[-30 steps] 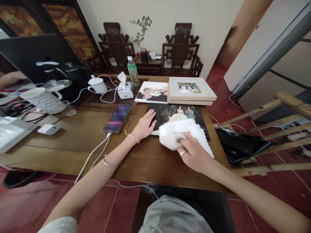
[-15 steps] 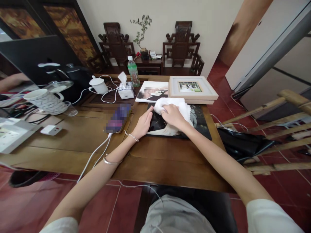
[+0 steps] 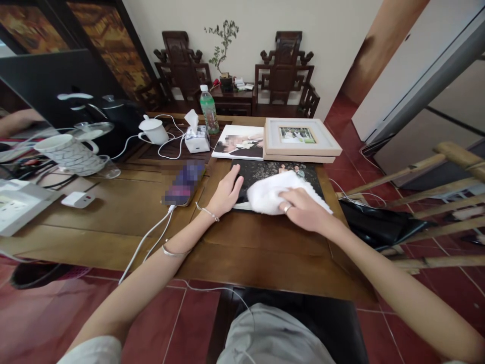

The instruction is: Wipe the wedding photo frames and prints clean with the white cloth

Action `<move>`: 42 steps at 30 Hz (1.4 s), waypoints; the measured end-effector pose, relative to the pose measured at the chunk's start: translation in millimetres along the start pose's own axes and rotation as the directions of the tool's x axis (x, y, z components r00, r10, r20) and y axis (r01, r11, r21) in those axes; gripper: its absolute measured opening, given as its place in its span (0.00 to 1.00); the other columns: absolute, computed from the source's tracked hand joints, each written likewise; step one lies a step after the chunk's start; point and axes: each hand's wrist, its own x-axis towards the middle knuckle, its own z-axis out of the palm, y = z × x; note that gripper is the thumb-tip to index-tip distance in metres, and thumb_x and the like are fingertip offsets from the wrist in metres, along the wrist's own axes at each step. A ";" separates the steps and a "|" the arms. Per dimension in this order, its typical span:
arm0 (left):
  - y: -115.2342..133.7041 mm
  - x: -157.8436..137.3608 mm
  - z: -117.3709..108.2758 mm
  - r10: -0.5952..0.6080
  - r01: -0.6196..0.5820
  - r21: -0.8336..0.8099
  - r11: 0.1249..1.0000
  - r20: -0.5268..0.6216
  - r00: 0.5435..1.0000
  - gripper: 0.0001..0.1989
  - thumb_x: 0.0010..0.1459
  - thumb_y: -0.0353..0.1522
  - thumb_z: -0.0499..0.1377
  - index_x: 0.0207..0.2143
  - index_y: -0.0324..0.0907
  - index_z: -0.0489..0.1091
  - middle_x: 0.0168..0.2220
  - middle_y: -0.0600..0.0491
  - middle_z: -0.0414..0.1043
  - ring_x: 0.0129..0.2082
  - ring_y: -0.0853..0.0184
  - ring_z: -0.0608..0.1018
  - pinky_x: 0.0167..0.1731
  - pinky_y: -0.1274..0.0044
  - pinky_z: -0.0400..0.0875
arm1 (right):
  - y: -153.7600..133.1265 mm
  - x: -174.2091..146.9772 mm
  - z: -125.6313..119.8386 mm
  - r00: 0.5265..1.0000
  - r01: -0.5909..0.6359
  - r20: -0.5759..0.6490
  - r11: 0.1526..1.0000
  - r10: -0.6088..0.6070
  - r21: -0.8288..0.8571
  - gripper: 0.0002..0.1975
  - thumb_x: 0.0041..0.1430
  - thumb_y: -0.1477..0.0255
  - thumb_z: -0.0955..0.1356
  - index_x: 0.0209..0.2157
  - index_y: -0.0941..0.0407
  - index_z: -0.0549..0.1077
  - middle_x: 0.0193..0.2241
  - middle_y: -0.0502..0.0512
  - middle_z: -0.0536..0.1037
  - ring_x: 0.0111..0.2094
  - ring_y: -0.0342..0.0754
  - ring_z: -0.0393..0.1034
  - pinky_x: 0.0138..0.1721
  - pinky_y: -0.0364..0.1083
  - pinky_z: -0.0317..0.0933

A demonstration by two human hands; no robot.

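Observation:
A dark photo panel (image 3: 257,173) lies flat on the wooden table (image 3: 242,253), with small figures printed near its upper right. My right hand (image 3: 305,208), a ring on one finger, grips a white cloth (image 3: 271,194) and presses it on the panel's lower part. The cloth hides much of the picture and reaches over the front edge. At the panel's left edge rests my left hand (image 3: 226,192), fingers stretched out, thumb apart, steadying nothing but that edge. Bracelets circle my left wrist and forearm.
Behind the panel lie a white-edged photo (image 3: 238,141) and stacked pale frames (image 3: 301,139). Leftward are a charging phone (image 3: 185,184), tissue box (image 3: 197,139), green-labelled bottle (image 3: 209,110), lidded cup (image 3: 153,130), mug (image 3: 68,154) and power strip (image 3: 22,205). Another person's arm (image 3: 18,122) shows at far left.
My right hand has moved the cloth down toward me and slightly right, uncovering the panel's upper part and its figures. My left hand has stayed at the left edge.

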 end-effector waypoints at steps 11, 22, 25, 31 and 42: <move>-6.9 0.6 1.4 0.046 -0.066 0.144 0.987 0.136 0.990 0.21 0.62 0.36 0.52 0.54 0.35 0.67 0.60 0.41 0.63 0.62 0.56 0.64 0.61 0.62 0.58 | 7.3 122.3 23.1 0.948 -0.174 -0.239 0.970 0.211 0.170 0.12 0.51 0.70 0.58 0.27 0.56 0.72 0.33 0.58 0.78 0.37 0.54 0.69 0.36 0.46 0.59; -7.7 0.2 0.3 0.049 -0.069 0.131 0.989 0.148 0.988 0.22 0.62 0.37 0.51 0.54 0.35 0.67 0.61 0.41 0.62 0.63 0.57 0.62 0.62 0.62 0.56 | 47.6 78.2 -1.7 0.935 -0.202 -0.267 0.970 0.233 0.137 0.08 0.47 0.70 0.58 0.20 0.54 0.64 0.27 0.56 0.75 0.33 0.53 0.66 0.36 0.48 0.57; -9.4 -0.1 1.3 0.052 -0.070 0.125 0.990 0.142 0.989 0.22 0.62 0.37 0.51 0.54 0.35 0.67 0.61 0.41 0.62 0.63 0.58 0.62 0.62 0.62 0.56 | 70.5 44.2 -19.8 0.917 -0.256 -0.304 0.965 0.260 0.056 0.08 0.48 0.69 0.59 0.19 0.53 0.61 0.23 0.55 0.72 0.31 0.52 0.65 0.35 0.48 0.55; -10.1 -0.6 2.3 0.056 -0.072 0.123 0.990 0.134 0.989 0.22 0.62 0.37 0.51 0.55 0.35 0.66 0.61 0.40 0.62 0.63 0.57 0.62 0.62 0.61 0.57 | 47.2 -24.9 -13.2 0.965 -0.165 -0.217 0.983 0.146 -0.076 0.09 0.53 0.71 0.58 0.20 0.52 0.60 0.26 0.58 0.73 0.36 0.56 0.68 0.45 0.53 0.57; -10.1 -0.6 3.0 0.055 -0.074 0.130 0.989 0.145 0.988 0.22 0.62 0.37 0.51 0.55 0.34 0.66 0.61 0.39 0.61 0.63 0.57 0.61 0.62 0.61 0.56 | 16.9 -50.1 -9.3 0.982 -0.151 -0.126 0.986 0.141 -0.071 0.10 0.54 0.71 0.59 0.21 0.53 0.66 0.27 0.57 0.74 0.36 0.55 0.69 0.42 0.52 0.58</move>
